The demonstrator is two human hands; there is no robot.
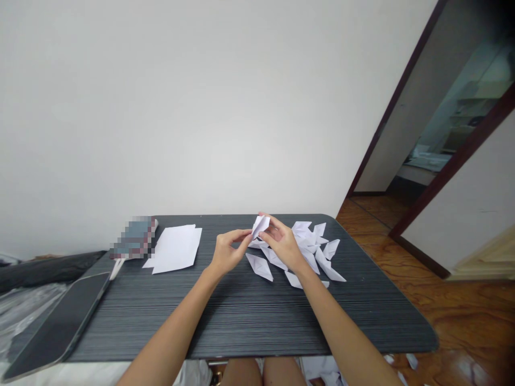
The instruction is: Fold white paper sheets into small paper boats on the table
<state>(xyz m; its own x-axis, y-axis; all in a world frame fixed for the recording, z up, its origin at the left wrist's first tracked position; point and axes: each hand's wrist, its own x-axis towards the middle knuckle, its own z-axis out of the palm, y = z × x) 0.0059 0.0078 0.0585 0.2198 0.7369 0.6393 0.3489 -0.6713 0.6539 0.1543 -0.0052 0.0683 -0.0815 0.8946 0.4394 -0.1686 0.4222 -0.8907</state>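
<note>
A small white folded paper piece (259, 225) is held up above the dark table (225, 316), pinched from both sides. My left hand (228, 252) grips its left lower edge with thumb and fingers. Fingers of my right hand (282, 242) are closed on its right side. Beneath and to the right of my hands lies a pile of several white folded paper boats (317, 249), with one boat (259, 266) lying apart just in front of my left hand.
A stack of flat white sheets (176, 248) lies at the table's left back, beside a blurred-out object (133, 237). A dark tablet-like slab (56, 324) hangs over the left edge. Wooden floor (434, 300) and an open doorway are on the right.
</note>
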